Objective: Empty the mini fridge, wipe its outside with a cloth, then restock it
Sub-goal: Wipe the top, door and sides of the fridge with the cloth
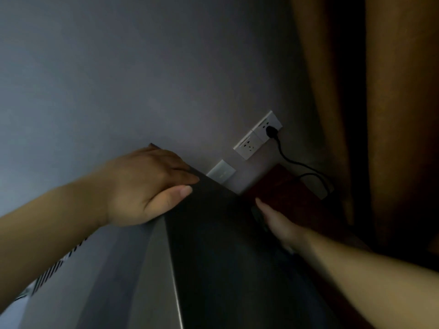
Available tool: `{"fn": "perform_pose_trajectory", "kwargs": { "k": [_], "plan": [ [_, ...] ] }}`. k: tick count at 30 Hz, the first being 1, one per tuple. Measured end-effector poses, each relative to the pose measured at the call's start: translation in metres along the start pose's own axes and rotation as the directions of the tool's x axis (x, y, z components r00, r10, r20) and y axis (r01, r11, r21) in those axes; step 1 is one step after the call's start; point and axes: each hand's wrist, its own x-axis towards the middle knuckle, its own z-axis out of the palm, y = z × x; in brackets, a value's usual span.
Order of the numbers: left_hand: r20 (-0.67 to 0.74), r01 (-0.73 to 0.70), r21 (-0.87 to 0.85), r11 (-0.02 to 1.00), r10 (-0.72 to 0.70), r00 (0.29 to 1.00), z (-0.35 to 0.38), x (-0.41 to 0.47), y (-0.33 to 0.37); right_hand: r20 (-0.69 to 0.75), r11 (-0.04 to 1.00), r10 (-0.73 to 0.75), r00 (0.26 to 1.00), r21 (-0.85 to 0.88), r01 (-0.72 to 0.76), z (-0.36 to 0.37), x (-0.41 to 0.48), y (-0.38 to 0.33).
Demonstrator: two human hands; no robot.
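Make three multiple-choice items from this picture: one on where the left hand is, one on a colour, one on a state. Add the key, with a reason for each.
1. Where is the left hand?
A. on the far top corner of the mini fridge
B. flat on the floor
C. on a door handle

2. What colour is the plug?
A. white
B. black
C. red

3. What state is the plug in?
A. lying loose on the floor
B. taped to the wall
C. pushed into the wall socket

Key:
1 A: the left hand grips the mini fridge at its far top corner, fingers over the back edge.
2 B: the plug shows black against the white wall socket.
3 C: the plug sits in the upper wall socket.
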Motion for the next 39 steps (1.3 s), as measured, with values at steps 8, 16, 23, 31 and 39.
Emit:
{"fn": "perform_pose_trajectory", "kwargs": {
  "k": [8,16,23,31,39],
  "plan": [
    [0.026,-0.036,-0.065,0.997,0.038,0.999,-0.001,0.006,0.0,-0.092,0.997,0.079,0.993,-0.009,-0.081,-0.014,0.098,0.052],
    [-0.065,-0.029,-0.075,0.997,0.024,0.998,0.001,0.006,0.002,0.143,0.998,-0.043,0.989,0.055,0.036,0.056,0.026,-0.068],
    [-0.159,0.265,0.052,0.963,-0.254,0.954,0.005,-0.018,0.007,0.463,0.968,-0.247,0.851,0.161,0.193,0.113,-0.035,-0.163],
    [-0.239,0.488,-0.037,0.872,-0.482,0.843,0.022,-0.09,0.008,0.536,0.932,-0.357,0.765,0.153,0.328,0.133,-0.093,-0.188],
    [-0.272,0.449,-0.19,0.873,-0.487,0.83,0.039,-0.127,0.042,0.607,0.856,-0.378,0.699,-0.058,0.513,0.106,-0.177,-0.17]
  ]
}}
